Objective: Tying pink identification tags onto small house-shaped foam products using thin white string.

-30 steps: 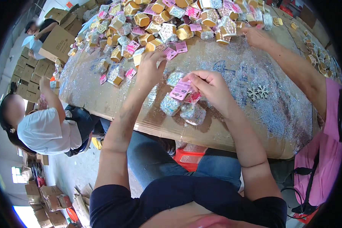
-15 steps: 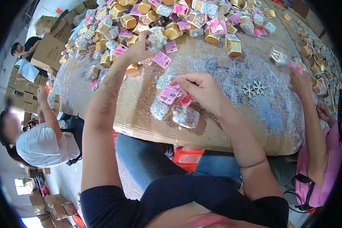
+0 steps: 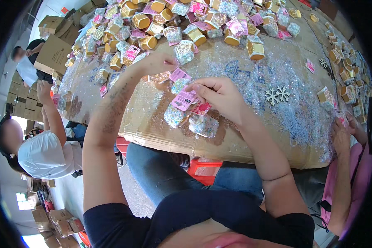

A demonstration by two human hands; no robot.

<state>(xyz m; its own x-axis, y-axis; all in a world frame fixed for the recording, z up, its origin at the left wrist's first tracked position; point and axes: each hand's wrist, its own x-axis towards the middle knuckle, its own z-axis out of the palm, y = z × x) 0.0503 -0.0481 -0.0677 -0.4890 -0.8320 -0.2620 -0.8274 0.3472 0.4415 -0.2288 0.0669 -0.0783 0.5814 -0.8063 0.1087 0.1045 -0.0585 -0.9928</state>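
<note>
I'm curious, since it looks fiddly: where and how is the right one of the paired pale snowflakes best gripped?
Probably pinch the right pale snowflake by its outer arms, from above and the right: it lies flat, arms spread, and the left pale snowflake crowds its other side.

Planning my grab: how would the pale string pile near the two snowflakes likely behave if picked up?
The pale string pile is probably floppy, since its strands curl loosely. Overlapping loops suggest it may tangle. Thin strands suggest little weight.
</note>
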